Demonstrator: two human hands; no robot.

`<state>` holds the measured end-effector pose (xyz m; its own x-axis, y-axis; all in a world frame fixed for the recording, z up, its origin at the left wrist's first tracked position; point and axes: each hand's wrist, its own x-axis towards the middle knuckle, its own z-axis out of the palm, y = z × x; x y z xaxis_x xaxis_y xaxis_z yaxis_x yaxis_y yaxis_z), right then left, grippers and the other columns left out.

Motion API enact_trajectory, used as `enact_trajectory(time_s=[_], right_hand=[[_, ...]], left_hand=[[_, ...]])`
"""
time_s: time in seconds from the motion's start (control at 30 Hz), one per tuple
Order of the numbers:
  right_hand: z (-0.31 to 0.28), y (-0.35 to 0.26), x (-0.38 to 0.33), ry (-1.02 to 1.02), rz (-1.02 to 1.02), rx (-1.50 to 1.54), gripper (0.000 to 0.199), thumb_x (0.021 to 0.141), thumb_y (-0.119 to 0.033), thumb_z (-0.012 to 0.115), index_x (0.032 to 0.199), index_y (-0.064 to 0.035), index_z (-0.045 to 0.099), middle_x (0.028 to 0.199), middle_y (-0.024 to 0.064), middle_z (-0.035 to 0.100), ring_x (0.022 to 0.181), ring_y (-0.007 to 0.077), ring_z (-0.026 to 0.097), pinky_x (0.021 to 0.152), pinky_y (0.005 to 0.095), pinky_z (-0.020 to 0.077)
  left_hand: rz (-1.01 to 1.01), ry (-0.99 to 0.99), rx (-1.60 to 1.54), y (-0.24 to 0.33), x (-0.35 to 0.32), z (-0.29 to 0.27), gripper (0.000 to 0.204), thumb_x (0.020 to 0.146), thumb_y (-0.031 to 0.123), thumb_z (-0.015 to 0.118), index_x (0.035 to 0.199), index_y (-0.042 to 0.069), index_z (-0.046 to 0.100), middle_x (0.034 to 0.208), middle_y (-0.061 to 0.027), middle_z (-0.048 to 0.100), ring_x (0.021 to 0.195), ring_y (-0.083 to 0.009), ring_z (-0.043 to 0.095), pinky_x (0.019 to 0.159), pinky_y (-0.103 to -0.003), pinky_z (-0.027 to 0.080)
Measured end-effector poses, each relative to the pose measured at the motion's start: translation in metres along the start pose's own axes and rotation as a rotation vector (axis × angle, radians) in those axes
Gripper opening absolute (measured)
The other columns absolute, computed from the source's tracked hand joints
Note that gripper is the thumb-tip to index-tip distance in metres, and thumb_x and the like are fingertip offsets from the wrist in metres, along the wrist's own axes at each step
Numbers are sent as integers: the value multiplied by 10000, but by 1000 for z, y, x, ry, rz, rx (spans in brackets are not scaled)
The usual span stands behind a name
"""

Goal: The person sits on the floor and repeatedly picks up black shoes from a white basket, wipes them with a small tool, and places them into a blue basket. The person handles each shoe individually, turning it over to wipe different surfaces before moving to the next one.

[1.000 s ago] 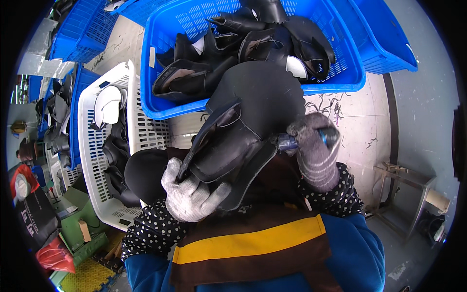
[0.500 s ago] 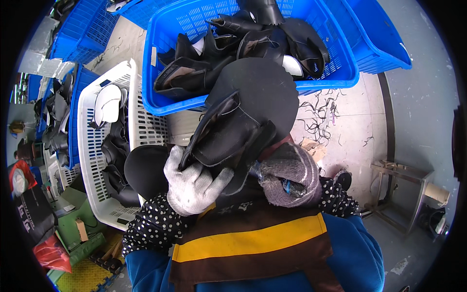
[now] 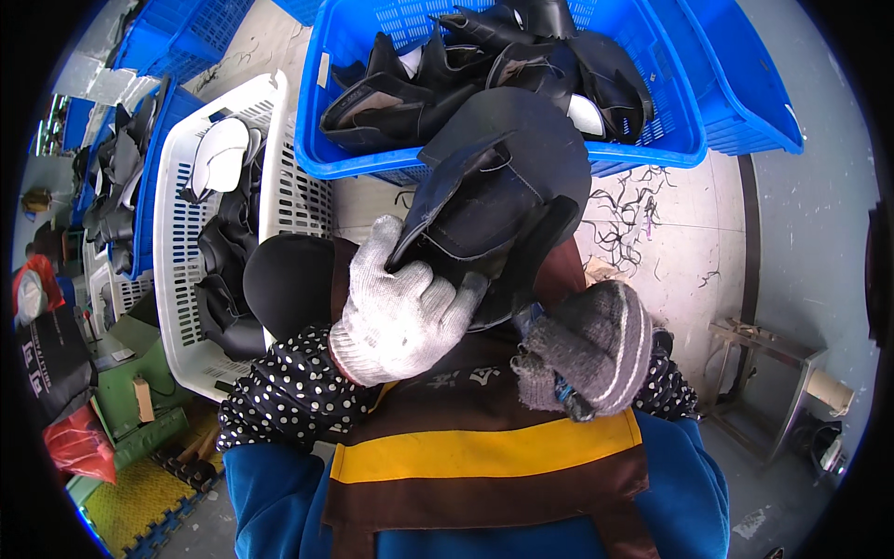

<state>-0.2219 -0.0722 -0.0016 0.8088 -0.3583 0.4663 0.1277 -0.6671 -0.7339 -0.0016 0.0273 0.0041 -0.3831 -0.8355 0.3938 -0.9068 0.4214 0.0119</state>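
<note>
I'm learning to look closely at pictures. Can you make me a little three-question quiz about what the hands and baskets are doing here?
1. True or false: the left hand wears a white knitted glove and grips the dark shoe upper.
2. Which basket lies just beyond the shoe upper? A) blue basket of dark shoe pieces B) white basket C) a red one
3. Fill in: the right hand wears a ____ glove.

Key: 1 true. 2 A. 3 grey; it is closed around a small bluish tool, mostly hidden, so I cannot tell what kind.
</note>
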Motion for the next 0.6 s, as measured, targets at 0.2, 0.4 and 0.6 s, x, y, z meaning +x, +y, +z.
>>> enact_trajectory(time_s=[0.2, 0.4, 0.6], right_hand=[[-2, -7, -6, -189, -152, -163, 320, 860, -184, 780, 1129, -21, 720, 1035, 176, 708, 933, 314, 717, 757, 393, 598], [8, -5, 4, -72, -252, -185, 354, 876, -280, 766, 1118, -24, 726, 910, 140, 708, 801, 309, 712, 663, 391, 578], [-13, 13, 17, 120, -126, 126, 417, 784, -131, 837, 1180, -53, 731, 974, 132, 751, 819, 285, 732, 681, 399, 548]], left_hand=[[-14, 16, -3, 1, 2, 2, 312, 640, 90, 704, 936, 51, 793, 591, 10, 504, 652, -186, 524, 1025, -679, 426], [-10, 12, -19, -3, -1, 6, 310, 646, 105, 687, 937, 55, 784, 617, 14, 509, 667, -191, 530, 990, -651, 438], [-50, 22, -26, -13, -1, 4, 223, 690, 136, 689, 899, 110, 763, 616, 36, 489, 635, -170, 525, 962, -594, 456]])
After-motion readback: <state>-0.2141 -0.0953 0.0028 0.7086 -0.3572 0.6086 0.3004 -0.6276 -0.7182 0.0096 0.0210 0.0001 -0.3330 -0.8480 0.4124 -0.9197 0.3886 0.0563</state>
